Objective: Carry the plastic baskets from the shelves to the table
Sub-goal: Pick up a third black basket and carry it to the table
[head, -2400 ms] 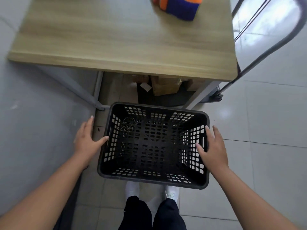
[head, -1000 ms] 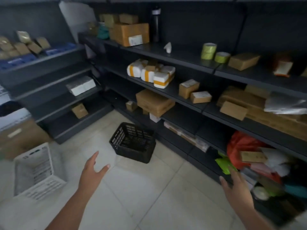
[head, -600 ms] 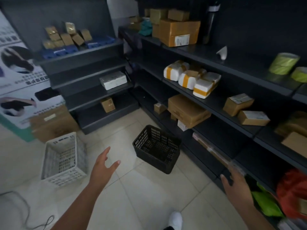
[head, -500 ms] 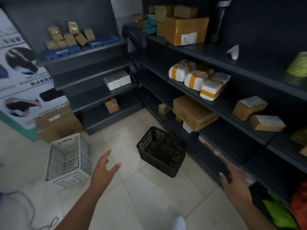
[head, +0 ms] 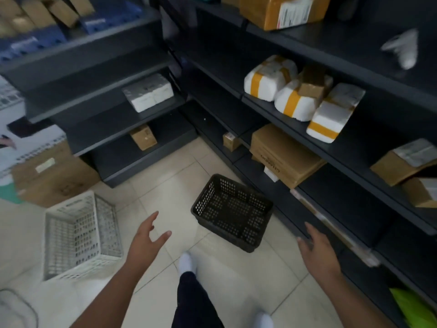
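Observation:
A black plastic basket (head: 233, 210) stands empty on the tiled floor, close to the foot of the dark shelves (head: 343, 159) on the right. A white plastic basket (head: 80, 233) sits on the floor at the left, tipped toward me. My left hand (head: 147, 242) is open, fingers spread, between the two baskets and a short way from the black one's near left corner. My right hand (head: 316, 249) is open too, just right of the black basket and in front of the lowest shelf. Neither hand touches a basket. The table is out of view.
Dark shelves line the right side and the far left corner, holding cardboard boxes (head: 283, 157) and white parcels with yellow tape (head: 300, 98). A large cardboard box (head: 54, 176) rests on the floor behind the white basket. My legs and white shoes (head: 186, 263) are below.
I have left the table and the basket set down there, turned to the shelves and walked closer. The black floor basket now lies nearer, and both empty hands reach toward it.

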